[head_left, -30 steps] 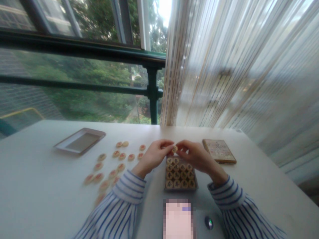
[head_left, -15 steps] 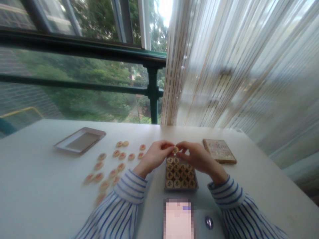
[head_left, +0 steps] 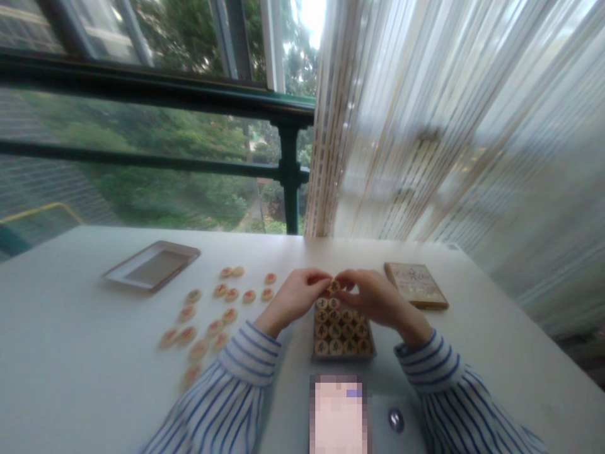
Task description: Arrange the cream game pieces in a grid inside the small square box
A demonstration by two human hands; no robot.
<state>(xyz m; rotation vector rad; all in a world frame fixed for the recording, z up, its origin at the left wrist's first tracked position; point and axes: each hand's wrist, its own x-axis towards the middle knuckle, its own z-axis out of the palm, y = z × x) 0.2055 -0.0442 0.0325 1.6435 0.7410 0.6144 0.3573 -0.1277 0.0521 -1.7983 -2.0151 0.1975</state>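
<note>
Above the far end of an open box, a round wooden Chinese chess piece (head_left: 334, 287) with a dark character is pinched between my two hands. My left hand (head_left: 300, 291) grips it from the left with thumb and fingertips. From the other side, my right hand (head_left: 373, 295) closes on it with thumb and index finger. Beneath them, the box (head_left: 344, 359) holds rows of similar dark-lettered pieces (head_left: 348, 331). Its far right part is hidden by my right hand. Several loose pieces with red characters (head_left: 231, 295) lie on the table left of my hands.
A shallow empty tray (head_left: 158, 268), like a box lid, lies at the back left. On the right is a flat box or booklet with writing (head_left: 416, 285). A blurred-out phone-shaped object (head_left: 338, 413) and a shiny purple oval thing (head_left: 396, 420) are near me.
Both hands keep almost the same place and grip. The chess piece between them looks slightly turned, its dark character showing differently. The loose pieces and the box stay put.
</note>
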